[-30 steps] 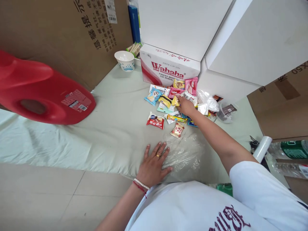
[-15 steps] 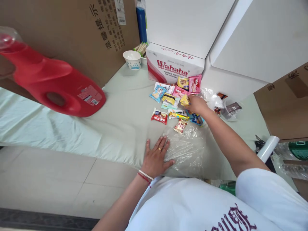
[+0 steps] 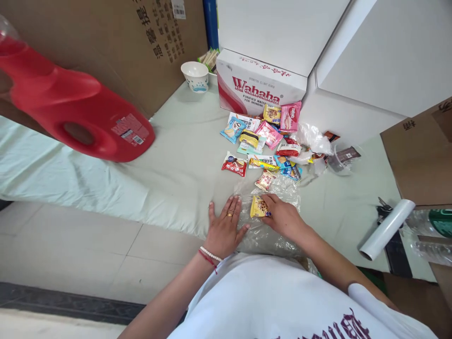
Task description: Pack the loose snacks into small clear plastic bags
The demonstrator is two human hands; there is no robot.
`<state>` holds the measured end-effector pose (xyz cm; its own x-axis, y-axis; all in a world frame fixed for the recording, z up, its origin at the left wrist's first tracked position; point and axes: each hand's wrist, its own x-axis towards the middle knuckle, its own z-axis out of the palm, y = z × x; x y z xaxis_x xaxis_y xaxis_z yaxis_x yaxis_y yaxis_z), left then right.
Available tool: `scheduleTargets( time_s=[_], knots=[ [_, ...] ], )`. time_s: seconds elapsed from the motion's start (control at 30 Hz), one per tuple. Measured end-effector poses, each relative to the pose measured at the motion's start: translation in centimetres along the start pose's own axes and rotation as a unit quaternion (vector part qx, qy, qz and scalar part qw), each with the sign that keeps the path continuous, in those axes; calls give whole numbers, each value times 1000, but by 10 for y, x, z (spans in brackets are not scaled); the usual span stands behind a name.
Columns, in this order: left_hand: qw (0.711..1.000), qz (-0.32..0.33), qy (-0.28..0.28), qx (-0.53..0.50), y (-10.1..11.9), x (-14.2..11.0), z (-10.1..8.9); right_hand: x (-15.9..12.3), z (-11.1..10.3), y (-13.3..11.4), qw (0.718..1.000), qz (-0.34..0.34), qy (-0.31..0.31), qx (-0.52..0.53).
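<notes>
The left grip [image 3: 222, 231] lies flat and open, fingers spread, beside a small yellow packet [image 3: 258, 207] with blue lettering, pinched in the nearly closed right grip [image 3: 285, 218] well in front of the Wahaha box [image 3: 257, 87]. Moments earlier, the packet was nearer the box. Counted: one red jug [image 3: 81, 110] and one white bowl [image 3: 196, 77] left of the box, one white roll [image 3: 387, 230] right.

The small yellow packet [image 3: 258, 206], its print brown-dotted, is pinched over the crinkled clear plastic [image 3: 259, 235].
</notes>
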<state>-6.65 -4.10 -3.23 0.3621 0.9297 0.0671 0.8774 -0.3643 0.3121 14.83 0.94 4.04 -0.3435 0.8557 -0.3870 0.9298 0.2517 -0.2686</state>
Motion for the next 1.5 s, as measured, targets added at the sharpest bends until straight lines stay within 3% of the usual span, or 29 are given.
scheduleTargets(
  time_s=[0.17,0.27,0.33,0.43,0.5,0.6,0.77,0.93,1.1,1.2,1.3,1.4,1.5],
  knots=[
    [1000,-15,10,3,-2,-6,0,-4,-4,13,1000,4,3,-8],
    [998,-21,49,14,-6,-10,-2,-2,-5,12,1000,4,-4,-14],
    [996,85,41,-4,-14,-14,-6,-4,-5,14,1000,-4,2,2],
    [958,276,-43,-66,-33,-20,-16,-23,-2,29,995,-50,44,70],
    [943,311,-87,-88,-45,-21,-21,-47,4,46,984,-122,48,118],
    [944,306,-99,-71,-57,-19,-24,-84,26,69,967,-209,19,147],
    [962,255,-92,-42,-60,-2,-28,-102,55,86,953,-182,84,226],
    [972,178,-123,-95,-59,23,-35,-81,24,86,930,-146,67,331],
    [981,33,-69,-178,-51,43,-28,-55,-2,101,933,-61,53,350],
    [983,-38,-14,-178,-40,49,-18,-37,-9,112,965,-2,25,263],
    [986,-67,34,-146,-28,54,-12,-14,-23,108,987,20,86,133],
    [985,-111,66,-116,-19,59,-8,18,-38,89,987,-14,153,47],
    [977,-149,104,-111,-14,64,-5,54,-45,65,990,-44,134,-10]
  ],
)
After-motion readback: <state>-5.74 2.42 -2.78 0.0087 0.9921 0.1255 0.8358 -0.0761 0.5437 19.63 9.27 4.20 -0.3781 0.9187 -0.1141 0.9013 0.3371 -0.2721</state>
